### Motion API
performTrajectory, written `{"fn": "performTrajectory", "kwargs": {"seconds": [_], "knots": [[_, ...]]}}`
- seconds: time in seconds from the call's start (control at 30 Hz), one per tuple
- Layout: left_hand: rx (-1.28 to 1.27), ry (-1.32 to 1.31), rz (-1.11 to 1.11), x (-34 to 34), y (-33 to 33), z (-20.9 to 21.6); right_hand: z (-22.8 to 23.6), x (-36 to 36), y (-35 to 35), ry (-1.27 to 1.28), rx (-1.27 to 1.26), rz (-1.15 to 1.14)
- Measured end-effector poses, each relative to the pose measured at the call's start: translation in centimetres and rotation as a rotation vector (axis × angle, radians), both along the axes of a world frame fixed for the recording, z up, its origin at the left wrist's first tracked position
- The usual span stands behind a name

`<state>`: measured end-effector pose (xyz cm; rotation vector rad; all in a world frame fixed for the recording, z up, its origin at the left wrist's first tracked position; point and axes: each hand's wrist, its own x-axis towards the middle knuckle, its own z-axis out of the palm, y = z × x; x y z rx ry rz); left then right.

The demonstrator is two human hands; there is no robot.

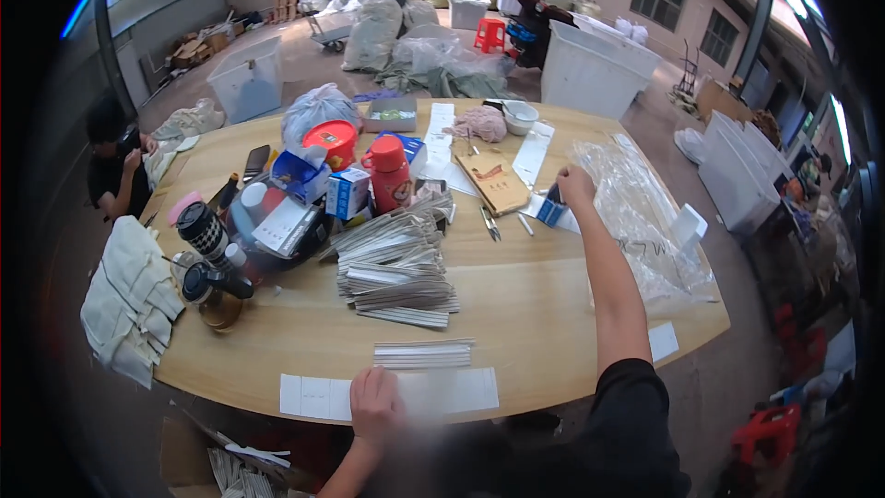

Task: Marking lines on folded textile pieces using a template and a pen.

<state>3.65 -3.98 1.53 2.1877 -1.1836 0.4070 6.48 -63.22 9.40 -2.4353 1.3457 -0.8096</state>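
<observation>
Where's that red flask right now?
In the head view, the red flask stands on the table, a little left of centre, right of a blue-and-white box and beyond the pile of pale strips.

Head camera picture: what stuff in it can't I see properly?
All in the head view:
- Middle of the white paper: hidden under the left hand.
- Marks on that paper: too small to read.
- Right hand's fingertips: hidden behind the hand itself, so its grip on the blue box is unclear.
- Bottom of the cardboard box: cut off by the lower edge.
</observation>
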Motion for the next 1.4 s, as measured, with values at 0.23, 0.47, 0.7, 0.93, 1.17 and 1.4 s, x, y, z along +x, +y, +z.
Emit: {"fn": "performTrajectory", "kwargs": {"seconds": [0.23,0.47,0.7,0.93,1.17,1.4], "knots": [[-0.004,0.026,0.052,0.0,-0.6,-0.1,-0.1,-4.2,4.5,-0.798,0.836,0.421],[-0.028,-0.01,-0.031,0.5,-1.1,0.1,-2.1,-13.1,19.9,-0.627,1.466,0.426],[-0.042,0.058,-0.06,0.7,0.2,0.3,-3.6,-15.3,27.3,-0.621,1.524,0.808],[-0.16,0.102,-0.131,2.8,-1.4,2.7,-4.0,-15.8,29.6,-0.592,1.504,0.583],[0.274,0.119,0.023,5.1,-4.8,2.5,-5.8,-17.9,30.5,-0.692,1.308,0.472],[0.274,0.798,-0.087,6.3,-5.3,4.1,-4.8,-21.4,32.9,-0.903,1.223,0.354]]}}
